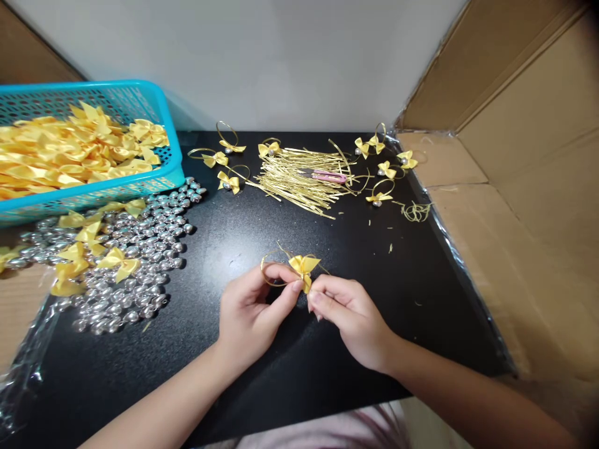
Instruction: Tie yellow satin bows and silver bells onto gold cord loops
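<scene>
On my head feed, the left hand (255,308) pinches a yellow bow (305,266) between thumb and index finger, above the near half of the black table (374,268). A gold loop (262,265) hangs at that index finger, just left of the bow. The right hand (355,321) has its fingertips drawn together right beside the bow's lower tail (they hide whatever may be between them, so I can't tell whether they grip anything).

Beyond the hands I see a heap of gold ties (299,193) with pink-handled snips (327,176) lying on top. Looped bows with silver beads stand or lie on both sides of the heap: a left group (229,182) and a right group (378,198). Near the right group sits a tangle of thread (416,212).

To the left, a blue basket (175,156) holds many bows (79,149). In front of it spreads a mass of silver beads (140,262), with some loose bows (120,263) on top.
</scene>
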`<state>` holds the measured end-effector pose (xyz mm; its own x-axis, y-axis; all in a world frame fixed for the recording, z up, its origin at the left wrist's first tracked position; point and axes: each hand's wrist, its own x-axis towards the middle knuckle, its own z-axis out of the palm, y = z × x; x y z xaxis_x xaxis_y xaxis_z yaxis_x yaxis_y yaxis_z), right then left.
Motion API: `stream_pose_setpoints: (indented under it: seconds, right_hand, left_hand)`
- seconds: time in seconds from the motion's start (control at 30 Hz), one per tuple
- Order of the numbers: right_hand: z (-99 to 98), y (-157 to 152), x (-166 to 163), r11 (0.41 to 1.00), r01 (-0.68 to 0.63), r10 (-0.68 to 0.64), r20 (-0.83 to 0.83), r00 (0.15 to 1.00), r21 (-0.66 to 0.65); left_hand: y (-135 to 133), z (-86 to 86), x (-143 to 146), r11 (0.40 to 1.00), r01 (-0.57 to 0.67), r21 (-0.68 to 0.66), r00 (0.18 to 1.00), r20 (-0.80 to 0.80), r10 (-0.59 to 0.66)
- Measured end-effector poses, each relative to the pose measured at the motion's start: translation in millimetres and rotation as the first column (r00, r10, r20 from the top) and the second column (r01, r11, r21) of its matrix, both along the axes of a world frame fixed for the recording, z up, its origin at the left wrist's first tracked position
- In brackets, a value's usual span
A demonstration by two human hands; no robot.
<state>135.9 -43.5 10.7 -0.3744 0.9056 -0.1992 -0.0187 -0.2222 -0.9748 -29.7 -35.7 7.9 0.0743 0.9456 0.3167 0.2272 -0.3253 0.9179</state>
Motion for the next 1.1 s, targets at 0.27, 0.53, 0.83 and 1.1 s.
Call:
stream_pose_setpoints:
  seconds: [0.27,0.53,0.83,1.1]
  right_hand:
    - [0.3,-0.8,-1.6,0.997,-0.01,0.005,-0.066,0.998,-0.074]
    - [-0.4,-1.0,-2.2,0.992,-0.02,0.005,-0.119,0.993,-0.122]
    - [1.9,1.8,1.3,1.0,-0.012,0.011,0.043,0.999,0.018]
    - [8.0,4.0,4.6,0.99,-0.014,-0.011,0.169,0.986,0.143]
  left_hand:
    - [0.0,-1.4,0.1,0.999,-0.002,0.037,1.0,-0.024,0.003]
    - [0.3,-2.3,-0.2,0.998,-0.005,0.058,0.999,-0.04,0.007]
    - [2.0,-4.4,-2.3,0.998,0.012,0.06,0.997,-0.075,-0.007]
    - [3.3,-2.1,-1.5,0.997,0.037,0.063,0.994,-0.104,-0.03]
